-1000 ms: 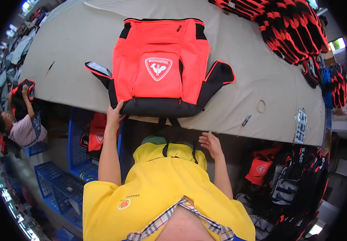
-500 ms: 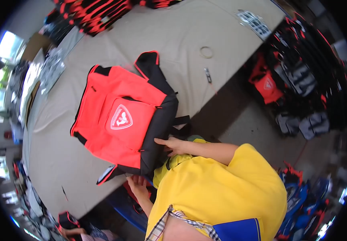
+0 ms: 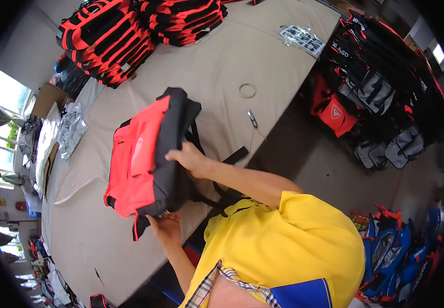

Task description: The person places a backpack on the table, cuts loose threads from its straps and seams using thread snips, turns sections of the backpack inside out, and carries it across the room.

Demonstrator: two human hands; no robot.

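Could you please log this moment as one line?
Red-and-black bag: tilted, over table | Right hand: gripping black base | Left hand: at lower corner | On table: ring, small tool

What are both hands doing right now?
Left hand: looks open, against the bag.
Right hand: closed on the bag's black bottom.
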